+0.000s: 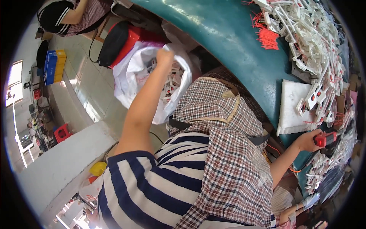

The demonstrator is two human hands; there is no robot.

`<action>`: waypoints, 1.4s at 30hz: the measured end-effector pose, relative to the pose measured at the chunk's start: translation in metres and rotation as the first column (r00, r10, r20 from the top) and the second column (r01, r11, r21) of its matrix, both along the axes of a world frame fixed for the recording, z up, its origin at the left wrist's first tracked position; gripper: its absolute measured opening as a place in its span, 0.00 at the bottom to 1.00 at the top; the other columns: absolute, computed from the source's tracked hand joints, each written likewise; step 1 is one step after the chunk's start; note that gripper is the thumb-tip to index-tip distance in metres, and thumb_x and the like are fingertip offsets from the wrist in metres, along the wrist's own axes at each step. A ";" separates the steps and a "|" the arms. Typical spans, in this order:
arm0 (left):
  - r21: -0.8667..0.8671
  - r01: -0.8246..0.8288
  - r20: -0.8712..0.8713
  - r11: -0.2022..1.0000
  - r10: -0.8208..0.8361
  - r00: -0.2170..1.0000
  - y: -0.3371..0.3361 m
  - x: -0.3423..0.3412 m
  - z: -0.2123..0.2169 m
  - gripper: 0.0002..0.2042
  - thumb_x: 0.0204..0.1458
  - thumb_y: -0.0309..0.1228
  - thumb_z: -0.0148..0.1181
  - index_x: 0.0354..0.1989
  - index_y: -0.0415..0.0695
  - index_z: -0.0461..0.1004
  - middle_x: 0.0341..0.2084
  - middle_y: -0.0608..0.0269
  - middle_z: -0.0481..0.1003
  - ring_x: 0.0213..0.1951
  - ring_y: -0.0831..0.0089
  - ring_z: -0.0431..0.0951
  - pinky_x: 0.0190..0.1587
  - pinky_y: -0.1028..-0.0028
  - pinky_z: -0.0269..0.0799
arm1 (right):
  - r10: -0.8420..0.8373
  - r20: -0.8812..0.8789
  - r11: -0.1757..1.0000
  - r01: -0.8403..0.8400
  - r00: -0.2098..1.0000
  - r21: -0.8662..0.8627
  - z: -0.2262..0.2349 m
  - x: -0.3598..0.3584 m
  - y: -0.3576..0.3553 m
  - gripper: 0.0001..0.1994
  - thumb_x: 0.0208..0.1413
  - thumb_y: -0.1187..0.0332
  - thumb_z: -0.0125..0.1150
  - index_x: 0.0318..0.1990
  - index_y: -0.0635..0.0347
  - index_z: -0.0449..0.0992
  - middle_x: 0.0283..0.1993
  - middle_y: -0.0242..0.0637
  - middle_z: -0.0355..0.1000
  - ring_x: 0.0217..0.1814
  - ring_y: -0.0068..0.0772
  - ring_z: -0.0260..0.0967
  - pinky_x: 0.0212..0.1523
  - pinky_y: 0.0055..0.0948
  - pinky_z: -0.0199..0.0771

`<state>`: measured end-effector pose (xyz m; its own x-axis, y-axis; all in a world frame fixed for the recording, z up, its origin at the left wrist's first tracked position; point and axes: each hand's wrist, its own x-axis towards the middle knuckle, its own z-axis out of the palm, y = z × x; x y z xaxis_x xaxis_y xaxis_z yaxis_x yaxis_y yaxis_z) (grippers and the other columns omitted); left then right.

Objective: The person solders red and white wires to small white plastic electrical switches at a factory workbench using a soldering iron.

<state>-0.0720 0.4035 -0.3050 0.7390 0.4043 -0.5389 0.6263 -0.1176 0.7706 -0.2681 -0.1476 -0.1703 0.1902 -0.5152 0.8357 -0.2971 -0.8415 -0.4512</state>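
My left hand (pixel 164 57) reaches out to the mouth of a white plastic bag (pixel 131 72) on the floor beside me. The bag holds several small white parts with red marks (pixel 172 82). The fingers curl away into the bag opening and are hidden. My right hand (pixel 307 141) rests at the edge of the teal table (pixel 228 34) and grips a small red tool (pixel 326 139). Below the view are my striped shirt and checked apron.
A heap of white plastic parts (pixel 316 42) and loose red wires (pixel 267 38) covers the table's far side, with a white pad (pixel 291 110) near my right hand. A red stool with a black bag (pixel 122 40), a blue and yellow crate (pixel 54 66) and another seated person (pixel 72 15) are at the left.
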 end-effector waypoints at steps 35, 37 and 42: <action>0.961 -0.028 0.265 0.273 -0.949 -0.173 -0.268 0.088 0.216 0.03 0.49 0.28 0.67 0.32 0.49 0.82 0.30 0.70 0.77 0.30 0.65 0.79 0.34 0.66 0.74 | -0.047 0.009 0.989 0.046 0.999 0.140 -0.001 -0.010 0.030 0.15 0.59 0.78 0.63 0.51 0.72 0.68 0.44 0.43 0.74 0.44 0.32 0.74 0.47 0.31 0.76; 0.964 -0.034 0.251 0.263 -0.948 -0.193 -0.271 0.091 0.232 0.03 0.50 0.28 0.67 0.32 0.50 0.81 0.31 0.72 0.78 0.30 0.66 0.79 0.33 0.68 0.74 | -0.030 0.026 0.989 0.026 0.999 0.148 0.000 -0.008 0.030 0.15 0.59 0.78 0.63 0.52 0.72 0.68 0.44 0.43 0.74 0.44 0.32 0.74 0.47 0.31 0.76; 0.917 -0.073 0.295 0.391 -0.792 -0.534 -0.285 0.087 0.271 0.08 0.44 0.25 0.62 0.34 0.51 0.82 0.31 0.73 0.78 0.29 0.69 0.80 0.30 0.70 0.74 | -0.026 0.110 0.980 0.003 0.994 0.199 -0.003 -0.008 0.028 0.15 0.60 0.77 0.63 0.51 0.70 0.69 0.45 0.42 0.74 0.44 0.31 0.74 0.47 0.30 0.75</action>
<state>0.0155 0.1186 -0.0343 0.0299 -0.6797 0.7329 -0.9749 -0.1818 -0.1287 -0.2756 -0.1200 -0.1736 0.0927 -0.6748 0.7321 -0.2466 -0.7279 -0.6397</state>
